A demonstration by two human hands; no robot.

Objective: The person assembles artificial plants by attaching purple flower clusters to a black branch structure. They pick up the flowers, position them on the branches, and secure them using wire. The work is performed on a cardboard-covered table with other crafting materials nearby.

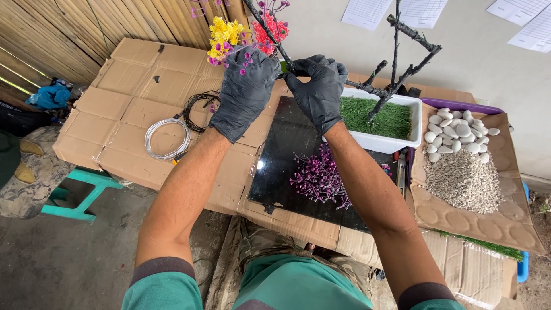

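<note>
Both my hands wear black gloves. My left hand (245, 92) and my right hand (318, 89) pinch a dark artificial tree branch (402, 72) near its left end, where small purple flowers (244, 57), yellow blossoms (224, 35) and red blossoms (272, 28) cluster. The branch rises from a white rectangular planter (416, 123) lined with green artificial grass (376, 117). Below my right hand a loose bunch of purple flower sprigs (320, 178) lies on a glossy black panel (281, 161).
A cardboard-covered table (129, 97) holds a white wire coil (166, 138) and a black wire coil (198, 106). At right, white stones (456, 132) and grey gravel (464, 181) sit on a cardboard tray. A teal stool (83, 192) stands at left by a bamboo wall.
</note>
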